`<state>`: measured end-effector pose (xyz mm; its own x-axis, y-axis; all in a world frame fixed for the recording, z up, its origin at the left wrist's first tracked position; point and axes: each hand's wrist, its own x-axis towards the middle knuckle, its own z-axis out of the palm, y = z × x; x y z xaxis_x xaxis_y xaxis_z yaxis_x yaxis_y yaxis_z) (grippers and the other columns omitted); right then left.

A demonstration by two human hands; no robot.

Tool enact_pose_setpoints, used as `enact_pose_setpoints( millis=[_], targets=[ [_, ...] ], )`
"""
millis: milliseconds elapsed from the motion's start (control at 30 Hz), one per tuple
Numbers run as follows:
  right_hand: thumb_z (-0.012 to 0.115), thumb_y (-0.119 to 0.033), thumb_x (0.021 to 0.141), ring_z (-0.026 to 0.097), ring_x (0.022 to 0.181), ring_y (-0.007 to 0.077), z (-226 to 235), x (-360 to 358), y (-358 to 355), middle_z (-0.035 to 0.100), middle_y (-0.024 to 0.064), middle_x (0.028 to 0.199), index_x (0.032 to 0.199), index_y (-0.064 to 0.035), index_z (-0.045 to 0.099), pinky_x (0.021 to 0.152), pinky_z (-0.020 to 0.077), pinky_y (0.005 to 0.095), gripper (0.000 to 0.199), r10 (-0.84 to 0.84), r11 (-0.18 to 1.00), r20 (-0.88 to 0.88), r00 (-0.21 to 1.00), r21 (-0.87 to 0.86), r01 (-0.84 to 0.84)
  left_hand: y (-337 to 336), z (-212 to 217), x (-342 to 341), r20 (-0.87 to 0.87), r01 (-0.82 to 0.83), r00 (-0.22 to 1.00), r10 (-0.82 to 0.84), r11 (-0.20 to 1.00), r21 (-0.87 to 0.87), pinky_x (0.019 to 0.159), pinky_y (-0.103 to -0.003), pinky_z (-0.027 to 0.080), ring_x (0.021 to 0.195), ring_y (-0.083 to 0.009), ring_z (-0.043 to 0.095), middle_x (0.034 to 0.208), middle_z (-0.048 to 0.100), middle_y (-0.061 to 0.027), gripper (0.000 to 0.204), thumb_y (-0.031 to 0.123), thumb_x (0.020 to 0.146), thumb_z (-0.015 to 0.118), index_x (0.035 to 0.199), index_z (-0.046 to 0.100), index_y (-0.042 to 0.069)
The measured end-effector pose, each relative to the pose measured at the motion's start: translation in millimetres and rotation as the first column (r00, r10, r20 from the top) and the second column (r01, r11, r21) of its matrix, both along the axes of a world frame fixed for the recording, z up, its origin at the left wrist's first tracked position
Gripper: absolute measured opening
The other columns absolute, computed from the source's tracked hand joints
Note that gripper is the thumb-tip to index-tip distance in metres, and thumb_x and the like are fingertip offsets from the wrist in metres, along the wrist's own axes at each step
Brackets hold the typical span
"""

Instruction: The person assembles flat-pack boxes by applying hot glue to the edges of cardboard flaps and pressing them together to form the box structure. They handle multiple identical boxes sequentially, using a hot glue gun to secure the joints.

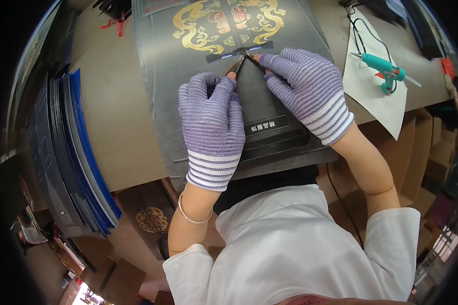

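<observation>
A black flat bag-like piece [163, 86] with a gold and red ornate pattern lies on the table in front of me. Across it, below the pattern, runs a narrow dark strip [216, 57] with pale purple marks. My left hand [211, 114], in a purple-grey striped glove with bare fingertips, pinches one leg of a thin dark strap [243, 60]. The strap's two legs meet in a peak at the strip. My right hand [310, 89], gloved alike, closes its fingertips on the other leg. Nearer me lies a black band [267, 127] with white lettering.
A teal glue gun [381, 68] with a stick in it rests on a white sheet [371, 104] at the right. Dark and blue flat panels [84, 152] are stacked at the left. Cardboard boxes [414, 147] stand below the right table edge. A red ribbon [119, 24] lies far left.
</observation>
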<state>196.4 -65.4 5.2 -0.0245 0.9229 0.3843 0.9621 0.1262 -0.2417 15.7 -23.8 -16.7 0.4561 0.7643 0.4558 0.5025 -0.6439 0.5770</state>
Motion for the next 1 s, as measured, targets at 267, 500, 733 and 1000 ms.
enact_pose_setpoints(
  millis=[267,500,733,1000],
  targets=[
    [0.067,-0.017,0.087,0.067,0.084,0.0295,-4,0,4,0.071,0.0108,0.094,0.108,-0.0082,0.072,0.075,0.0543,0.0382,0.024,-0.002,0.999,0.039,0.999,-0.032,0.003,3,-2,-1,0.015,0.024,1.0,-0.024,1.0,-0.012,0.081,-0.042,0.045,0.088,-0.0321,0.054,0.095,0.058,-0.0159,0.028,0.0,0.079,0.064,0.106,0.069,0.0],
    [0.064,-0.021,0.089,0.068,0.084,0.0298,-1,3,5,0.071,0.0098,0.096,0.11,-0.0112,0.071,0.076,0.0546,0.0391,0.025,0.009,0.997,-0.008,1.0,-0.077,-0.01,-2,5,-1,-0.076,-0.028,0.997,0.025,0.999,-0.042,0.086,-0.04,0.046,0.092,-0.0317,0.055,0.099,0.058,-0.0171,0.029,-0.002,0.083,0.061,0.111,0.069,0.0],
    [0.061,-0.025,0.091,0.068,0.089,0.03,-5,5,5,0.071,0.0092,0.104,0.113,-0.014,0.07,0.078,0.0551,0.0402,0.026,0.008,0.992,-0.022,1.0,-0.129,-0.011,-1,6,3,-0.074,-0.014,0.997,0.011,0.999,-0.047,0.084,-0.04,0.045,0.089,-0.0321,0.054,0.094,0.057,-0.0164,0.031,-0.001,0.083,0.06,0.112,0.068,0.002],
    [0.066,-0.022,0.09,0.067,0.085,0.0274,24,47,-9,0.07,0.0157,0.095,0.108,-0.004,0.07,0.075,0.052,0.0363,0.026,-0.172,0.973,-0.334,0.927,0.086,0.212,9,16,-41,-0.031,-0.162,0.985,0.169,0.974,0.16,0.106,-0.052,0.037,0.125,-0.041,0.047,0.126,0.058,-0.0224,0.03,0.016,0.087,0.062,0.107,0.066,-0.006]
  ],
)
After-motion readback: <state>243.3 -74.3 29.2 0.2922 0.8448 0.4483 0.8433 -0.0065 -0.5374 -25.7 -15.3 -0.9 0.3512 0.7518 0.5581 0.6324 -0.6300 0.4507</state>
